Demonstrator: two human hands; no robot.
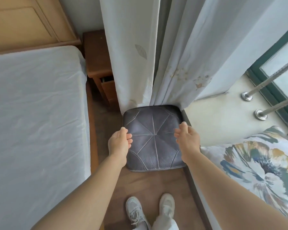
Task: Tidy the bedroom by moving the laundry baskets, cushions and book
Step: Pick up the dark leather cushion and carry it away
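Note:
A square grey leather cushion (154, 146) with stitched seams lies flat on the wooden floor, its far edge against the curtain. My left hand (119, 143) hovers at the cushion's left edge with loosely curled fingers and holds nothing. Over the right edge, my right hand (188, 138) has relaxed, slightly bent fingers, also with nothing in it. A floral-print cushion (259, 165) rests on the window ledge at the right. No laundry basket or book is in view.
The bed (35, 122) with a pale sheet fills the left side. A brown nightstand (98, 63) stands beyond it. White curtains (140, 55) hang ahead. The window ledge (219, 120) with metal rail posts (247, 96) borders the right. My feet stand on the narrow floor strip (150, 185).

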